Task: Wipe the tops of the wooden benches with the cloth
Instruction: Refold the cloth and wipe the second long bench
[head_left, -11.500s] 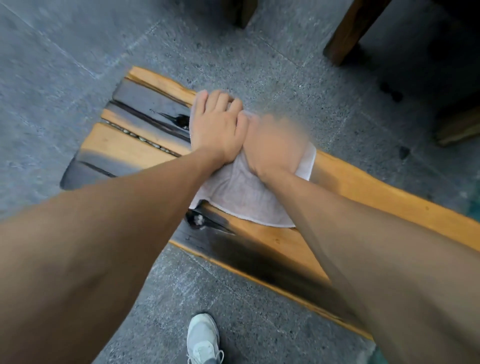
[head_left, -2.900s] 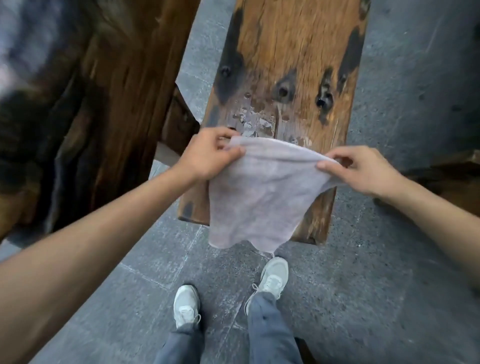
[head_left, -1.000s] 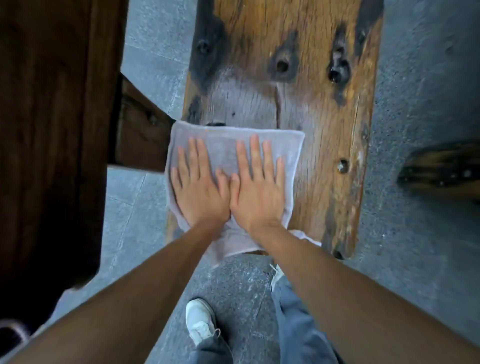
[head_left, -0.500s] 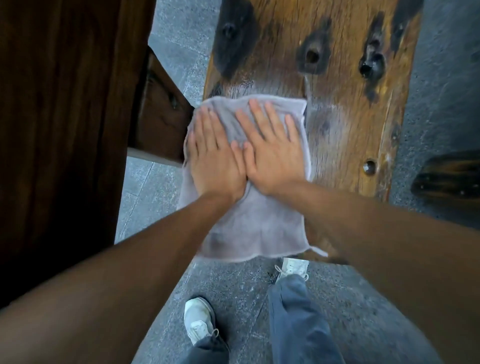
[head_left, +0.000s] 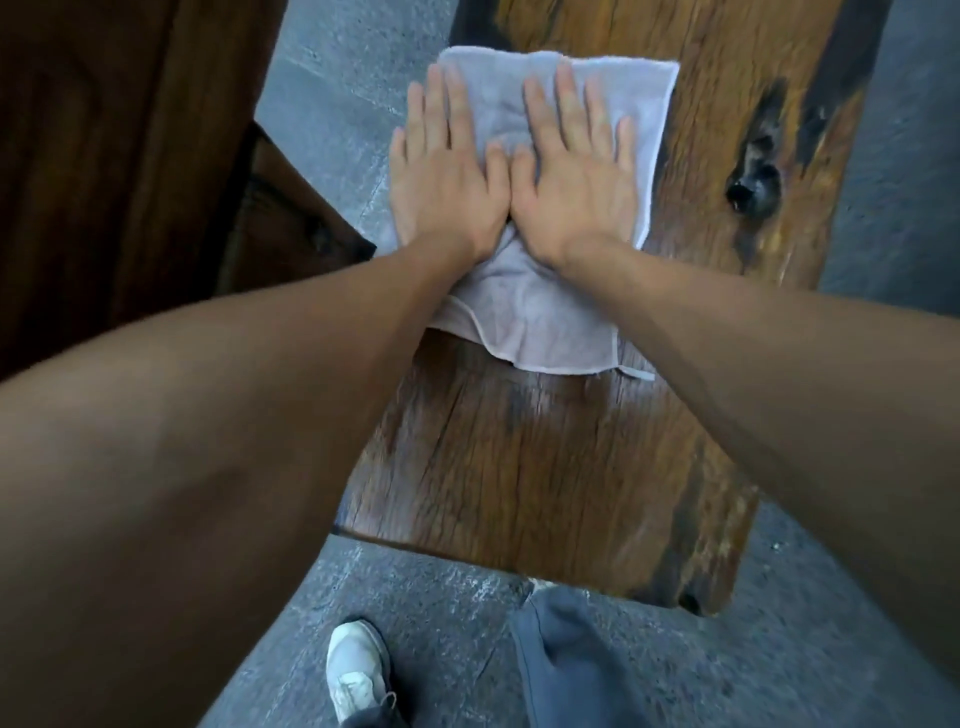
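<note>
- Nearest the camera: 1 white shoe (head_left: 357, 670) on the grey stone floor (head_left: 452, 623), with a grey trouser leg (head_left: 571, 660) just right of it, beside the bench's near end.
- Above those, 2 bare forearms reached forward from the lower left and the right, converging over the wooden bench (head_left: 545, 467).
- Bench top ran away from the viewer, worn brown with dark streaks along the right side; near part bare and faintly glossy.
- Further along, a pale grey cloth (head_left: 535, 317) lay spread flat on the bench top, toward its left side, its left edge seemingly overhanging a little, its near hem rumpled and folded, a small tag sticking out at the near right corner.
- Left hand (head_left: 447, 176) pressed palm-down on the cloth's left part, fingers straight and only slightly apart, gripping nothing.
- Right hand (head_left: 576, 171) pressed flat beside it, thumbs touching, fingers extended and loosely fanned, also gripping nothing.
- Cloth bunched slightly between the 2 thumbs.
- Right of the cloth, a dark knot hole (head_left: 753, 187) in the wood, well clear of the hands.
- Far left: dark wooden furniture (head_left: 104, 156), apart from the bench, floor showing between.
</note>
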